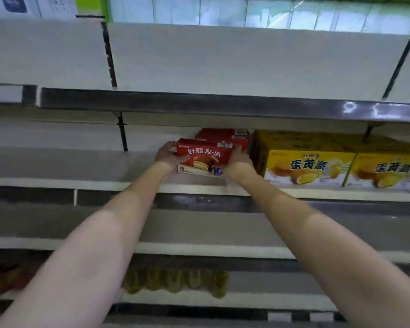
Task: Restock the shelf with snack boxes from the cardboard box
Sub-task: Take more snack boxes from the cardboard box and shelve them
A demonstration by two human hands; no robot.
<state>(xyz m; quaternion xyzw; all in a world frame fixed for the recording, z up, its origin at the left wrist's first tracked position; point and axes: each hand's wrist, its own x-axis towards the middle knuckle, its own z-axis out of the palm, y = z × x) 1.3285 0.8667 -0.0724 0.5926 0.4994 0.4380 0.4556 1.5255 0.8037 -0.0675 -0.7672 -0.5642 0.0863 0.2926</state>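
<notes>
Head view: both hands, left hand (169,154) and right hand (237,157), gripping red snack box (205,157) beside yellow boxes (303,162).

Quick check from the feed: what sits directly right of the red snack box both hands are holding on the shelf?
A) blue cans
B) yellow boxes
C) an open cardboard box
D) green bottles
B: the red snack box, held between the left hand and right hand, has yellow boxes beside it on the same shelf.
</notes>
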